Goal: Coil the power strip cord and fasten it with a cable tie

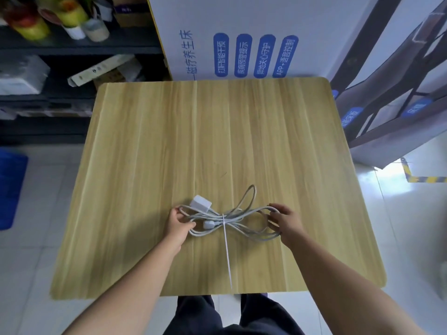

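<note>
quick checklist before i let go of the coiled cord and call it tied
1. Cable tie wrapped around the middle of the cord bundle: ok, it cinches the loops into a bow shape.
2. Tie locked tight: cannot tell, the head is too small to see.
3. Tie's long tail trimmed: not ok, it trails toward the near table edge.
4. All loops caught: cannot tell, one loop sticks out farther than the rest.
5. Left hand and right hand each grip a loop end: ok.
6. Power strip block resting on the table: ok.
</note>
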